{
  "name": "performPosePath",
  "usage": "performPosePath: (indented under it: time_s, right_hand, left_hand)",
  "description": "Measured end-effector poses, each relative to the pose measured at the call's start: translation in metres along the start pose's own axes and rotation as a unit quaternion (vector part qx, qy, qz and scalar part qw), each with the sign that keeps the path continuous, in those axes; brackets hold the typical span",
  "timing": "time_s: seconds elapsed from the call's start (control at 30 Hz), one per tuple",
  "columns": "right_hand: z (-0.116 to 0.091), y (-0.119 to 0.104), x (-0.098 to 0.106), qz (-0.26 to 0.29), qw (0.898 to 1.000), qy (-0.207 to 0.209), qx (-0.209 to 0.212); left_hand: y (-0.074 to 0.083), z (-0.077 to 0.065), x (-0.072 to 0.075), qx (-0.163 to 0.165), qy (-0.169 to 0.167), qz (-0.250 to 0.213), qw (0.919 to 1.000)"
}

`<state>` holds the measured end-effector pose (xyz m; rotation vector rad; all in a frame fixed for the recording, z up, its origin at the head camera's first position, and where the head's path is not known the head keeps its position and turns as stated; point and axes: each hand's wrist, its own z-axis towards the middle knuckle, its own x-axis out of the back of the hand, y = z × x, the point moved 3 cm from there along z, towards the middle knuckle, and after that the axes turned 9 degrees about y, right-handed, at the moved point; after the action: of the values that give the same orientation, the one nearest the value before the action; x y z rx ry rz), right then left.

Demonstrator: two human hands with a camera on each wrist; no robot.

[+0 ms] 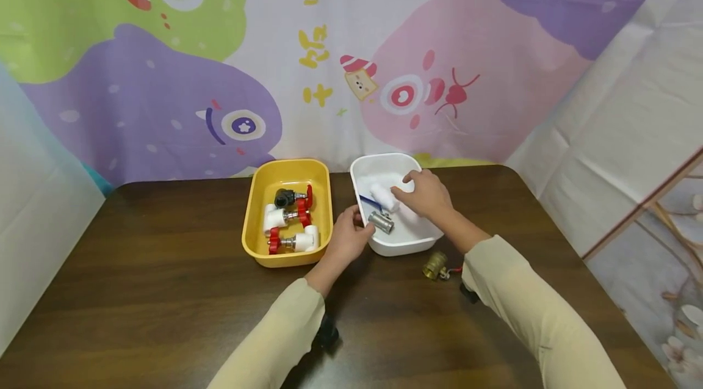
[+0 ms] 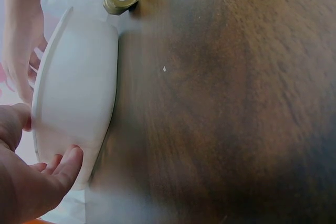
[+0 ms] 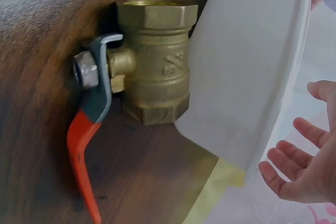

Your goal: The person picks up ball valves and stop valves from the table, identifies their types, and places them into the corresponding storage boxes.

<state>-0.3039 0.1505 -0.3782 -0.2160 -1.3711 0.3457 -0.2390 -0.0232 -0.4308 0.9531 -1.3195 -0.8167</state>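
Observation:
My left hand (image 1: 346, 237) holds the left edge of a white plastic tray (image 1: 392, 248), its fingers against the outer wall. Over the tray's right side hovers my right hand (image 1: 431, 196), fingers spread and holding nothing; the right wrist view shows them loosely bent. Inside the tray lie a silver ball valve (image 1: 381, 222) with a blue lever and a white cylindrical piece (image 1: 384, 196) whose kind is unclear. On the table by the tray's near right corner rests a brass ball valve (image 3: 157, 61) with a red-coated lever (image 3: 80, 156).
Left of the white tray stands a yellow tray (image 1: 258, 254). It contains a black valve (image 1: 284, 198) and two white valves, all with red handwheels. The dark wooden table (image 1: 165, 309) meets a cartoon-printed curtain (image 1: 329, 132) behind the trays.

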Motion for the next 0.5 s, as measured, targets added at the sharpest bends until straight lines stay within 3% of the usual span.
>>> performPosePath:
  time_s: [0.5]
  right_hand:
    - [-0.015, 0.01, 0.017, 0.021, 1.0, -0.003, 0.011]
  left_hand:
    - [-0.001, 0.001, 0.0, 0.003, -0.006, 0.001, 1.0]
